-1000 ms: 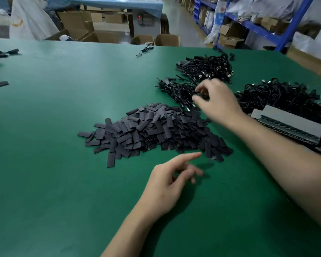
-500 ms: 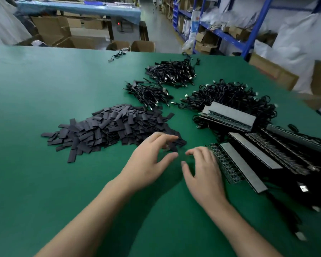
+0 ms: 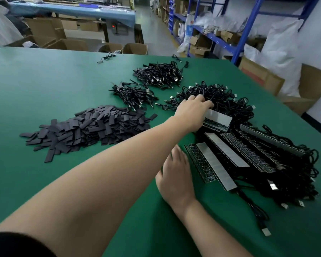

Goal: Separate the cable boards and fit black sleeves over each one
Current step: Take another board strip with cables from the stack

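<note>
Left hand (image 3: pixel 192 112): fingers curled over board strip (image 3: pixel 219 120) end
Right hand (image 3: pixel 174 175): flat on worktop (image 3: pixel 44 182), empty
Around: sleeve pile (image 3: pixel 89 125), cable heaps (image 3: pixel 159 75) behind

- Left grip (image 3: pixel 192 111) reaches across the body, fingers curled over the near end of the top board strip (image 3: pixel 218 120), right against the big cable heap (image 3: pixel 230 101).
- Right grip (image 3: pixel 176 175) lies flat on the green table (image 3: pixel 54 86), fingers straight, just beside the nearest board strip (image 3: pixel 214 164).
- Further board strips (image 3: pixel 228 150) fan out to the right, black cables tangled around them.
- Pile of black sleeves (image 3: pixel 87 127) sits left of the arms, with two smaller cable bundles (image 3: pixel 135 95) beyond it.
- Blue shelving (image 3: pixel 246 28) and cardboard boxes (image 3: pixel 135 48) stand past the table.
</note>
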Demonstrator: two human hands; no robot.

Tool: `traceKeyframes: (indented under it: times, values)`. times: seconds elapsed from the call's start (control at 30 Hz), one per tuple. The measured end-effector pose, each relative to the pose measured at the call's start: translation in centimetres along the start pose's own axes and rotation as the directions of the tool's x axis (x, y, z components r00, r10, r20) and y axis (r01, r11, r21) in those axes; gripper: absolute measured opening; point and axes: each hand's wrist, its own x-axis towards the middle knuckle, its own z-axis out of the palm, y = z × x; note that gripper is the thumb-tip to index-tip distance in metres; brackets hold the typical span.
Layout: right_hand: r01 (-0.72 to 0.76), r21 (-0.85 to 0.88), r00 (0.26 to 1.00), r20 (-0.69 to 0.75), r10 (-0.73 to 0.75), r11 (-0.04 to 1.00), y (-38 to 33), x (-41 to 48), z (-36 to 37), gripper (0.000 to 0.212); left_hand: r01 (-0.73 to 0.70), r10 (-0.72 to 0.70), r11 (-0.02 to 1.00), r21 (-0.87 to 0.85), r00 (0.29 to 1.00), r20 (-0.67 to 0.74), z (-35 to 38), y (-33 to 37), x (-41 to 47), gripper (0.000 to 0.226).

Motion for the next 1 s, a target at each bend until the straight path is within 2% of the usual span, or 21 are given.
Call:
traceKeyframes:
  times: [0.13,0.27,0.43,1.0]
  values:
    - [0.014,-0.028,1.0,0.01,-0.013,1.0,0.1,0.1,0.2,0.067,0.011,-0.012,1.0,0.013,0.995,0.094,0.6,-0.2,0.9,0.061]
    - [0.025,-0.028,0.997,0.07,-0.023,0.999,0.1,0.3,0.4,0.069,0.001,-0.007,0.997,0.078,0.996,0.087,0.6,-0.5,1.3,0.06]
    - [0.025,-0.016,0.998,0.059,-0.024,1.0,0.1,0.4,0.5,0.057,-0.054,0.042,0.981,0.185,0.997,0.067,0.8,-0.7,2.1,0.065]
    - [0.024,0.02,0.998,0.052,-0.025,1.0,0.6,0.7,1.4,0.054,-0.164,0.156,0.974,0.154,0.986,0.059,1.1,-2.7,3.6,0.067]
